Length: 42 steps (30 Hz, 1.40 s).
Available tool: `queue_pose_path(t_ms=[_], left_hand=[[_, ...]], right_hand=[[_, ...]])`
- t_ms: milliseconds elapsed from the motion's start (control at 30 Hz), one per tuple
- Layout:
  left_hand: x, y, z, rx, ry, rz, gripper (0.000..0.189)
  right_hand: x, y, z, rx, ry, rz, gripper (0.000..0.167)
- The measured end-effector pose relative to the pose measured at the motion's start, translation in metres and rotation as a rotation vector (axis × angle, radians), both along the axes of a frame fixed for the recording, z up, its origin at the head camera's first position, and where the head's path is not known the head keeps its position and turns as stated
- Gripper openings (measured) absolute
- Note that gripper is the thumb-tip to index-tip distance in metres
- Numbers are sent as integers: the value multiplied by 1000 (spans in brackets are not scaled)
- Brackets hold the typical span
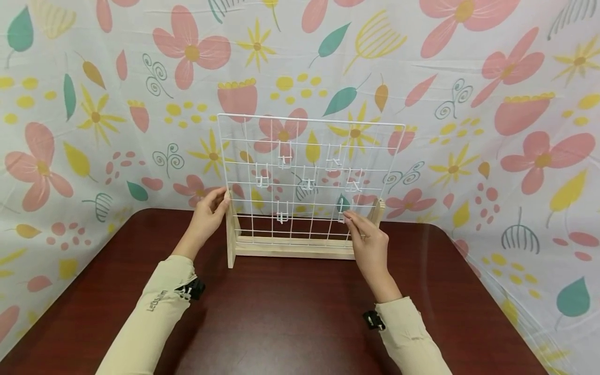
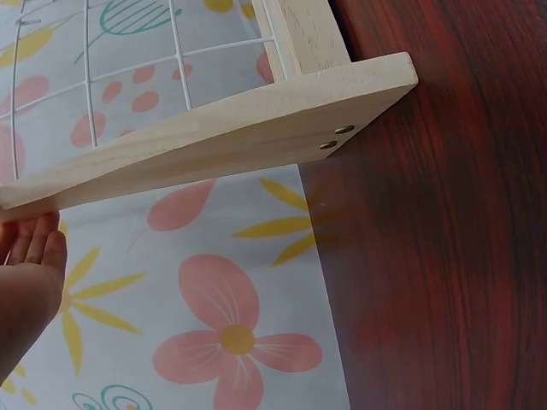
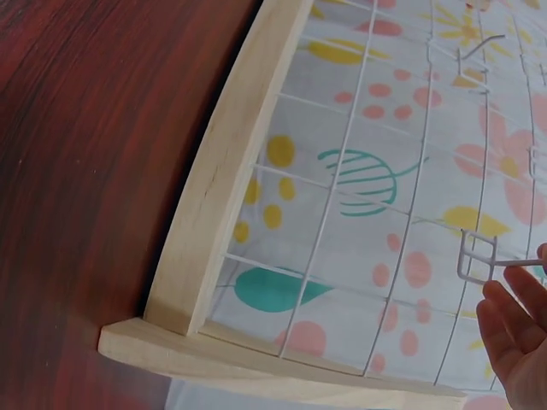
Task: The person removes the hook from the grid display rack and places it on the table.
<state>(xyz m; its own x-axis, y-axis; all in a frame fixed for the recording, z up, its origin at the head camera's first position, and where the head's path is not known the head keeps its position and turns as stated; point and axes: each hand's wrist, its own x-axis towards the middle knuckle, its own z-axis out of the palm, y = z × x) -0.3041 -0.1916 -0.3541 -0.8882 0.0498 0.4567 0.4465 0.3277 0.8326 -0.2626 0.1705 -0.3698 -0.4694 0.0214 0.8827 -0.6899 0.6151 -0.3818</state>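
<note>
A white wire grid panel stands upright in a pale wooden stand. My left hand holds the top of the stand's left upright; in the left wrist view its fingers lie against the upright's outer side. Low on the grid's right part, my right hand pinches a white wire hook by its prong. The hook's square frame lies at the grid wires. Several similar hooks hang on the grid, among them one at lower left and one at upper right.
The stand rests on a dark red-brown table. Close behind it hangs a white cloth printed with flowers and leaves. The stand's right upright is beyond my right hand.
</note>
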Motion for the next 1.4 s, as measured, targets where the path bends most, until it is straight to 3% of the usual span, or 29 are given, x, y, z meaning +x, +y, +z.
queue_pose_path(t_ms=[367, 767, 1133, 1400], left_hand=[[1, 0, 1, -3, -19, -10, 44], [-1, 0, 1, -33, 12, 3, 42], [-1, -1, -1, -39, 2, -4, 42], [0, -1, 0, -37, 5, -1, 43]], right_hand=[[7, 11, -1, 43, -31, 13, 19], [12, 28, -5, 102, -46, 38, 21], [22, 43, -12, 192, -33, 56, 32], [28, 49, -13, 224, 31, 115, 37]])
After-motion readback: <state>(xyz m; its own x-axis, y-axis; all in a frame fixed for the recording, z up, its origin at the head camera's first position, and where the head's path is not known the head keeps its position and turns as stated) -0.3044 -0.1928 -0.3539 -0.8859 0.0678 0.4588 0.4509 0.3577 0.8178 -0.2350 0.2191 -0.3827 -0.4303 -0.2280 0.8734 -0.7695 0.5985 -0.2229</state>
